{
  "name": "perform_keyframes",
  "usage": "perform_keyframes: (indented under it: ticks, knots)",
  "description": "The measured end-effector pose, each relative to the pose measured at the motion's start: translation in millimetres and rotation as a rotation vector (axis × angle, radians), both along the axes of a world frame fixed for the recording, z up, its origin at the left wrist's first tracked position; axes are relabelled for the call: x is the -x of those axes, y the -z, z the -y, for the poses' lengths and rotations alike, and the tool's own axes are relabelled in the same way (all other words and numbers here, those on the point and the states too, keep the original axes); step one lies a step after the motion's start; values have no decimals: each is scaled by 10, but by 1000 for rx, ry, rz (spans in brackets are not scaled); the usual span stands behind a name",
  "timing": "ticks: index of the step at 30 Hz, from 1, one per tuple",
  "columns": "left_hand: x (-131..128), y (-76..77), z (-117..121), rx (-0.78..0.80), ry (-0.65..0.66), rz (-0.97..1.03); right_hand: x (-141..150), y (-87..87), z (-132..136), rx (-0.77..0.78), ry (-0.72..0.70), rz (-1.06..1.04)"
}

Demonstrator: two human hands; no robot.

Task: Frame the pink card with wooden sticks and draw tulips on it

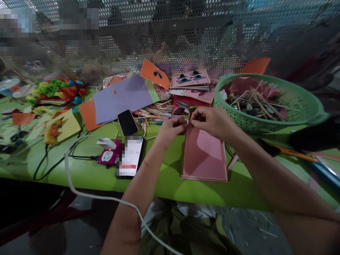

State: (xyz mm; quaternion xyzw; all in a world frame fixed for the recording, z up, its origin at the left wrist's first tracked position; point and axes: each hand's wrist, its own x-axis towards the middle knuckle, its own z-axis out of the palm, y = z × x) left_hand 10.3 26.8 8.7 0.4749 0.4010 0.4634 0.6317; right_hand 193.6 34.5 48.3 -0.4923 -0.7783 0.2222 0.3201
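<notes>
A pink card (pixel 204 154) lies flat on the green table, with thin wooden strips along its left, right and bottom edges. At its top left corner my left hand (pixel 172 128) and my right hand (pixel 205 120) meet, fingertips pinched close together. Between them shows the pale end of a thin wooden stick (pixel 187 122); the rest is hidden by my fingers. My right hand covers part of the card's top edge. Just beyond my hands lies a roll of clear tape (pixel 181 112).
To the right stands a green basket (pixel 268 118) holding sticks and stones. Pink decorated cards (pixel 191 79) are stacked behind. On the left are a dark phone (pixel 128 122), a lit phone (pixel 130 159), a purple power adapter (pixel 107 156) and a white cable (pixel 92 196) crossing my left arm.
</notes>
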Motion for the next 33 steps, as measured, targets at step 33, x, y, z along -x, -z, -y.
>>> perform_keyframes:
  ticks: [33]
  knots:
    - [35,39,-32,60,-9,70,64,-40,40,-67,74,60]
